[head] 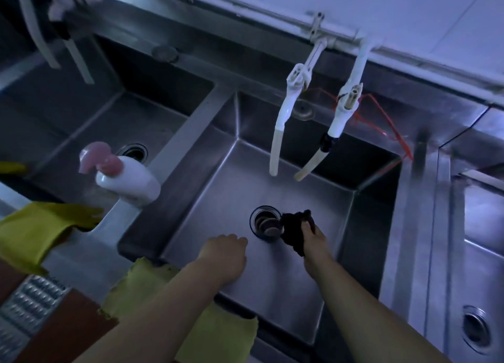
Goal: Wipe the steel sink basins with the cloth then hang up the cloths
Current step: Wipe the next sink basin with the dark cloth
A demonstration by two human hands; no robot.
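So the wiping step looks to be the one in hand here, in the middle basin (272, 267). A dark cloth (296, 230) is bunched up and gripped by the right hand (313, 235), fingers curled round it, right beside the drain (266, 223) on the basin floor. The left hand (225, 253) is held low in the same basin with its fingers curled under; nothing can be seen in it, though the underside is hidden.

Next move, as a guess: the cloth gets dragged across the floor and up the walls, with the two white taps (300, 122) steered around, and the left basin (109, 133) is probably still to be done.

The cloth looks nearly black, crumpled, with a tail hanging toward the wrist. Yellow cloths are draped over the front rim (141, 286) and on the counter (35, 229) to the left, near a white pump bottle (128, 179), so those are likely waiting to be hung up afterwards.
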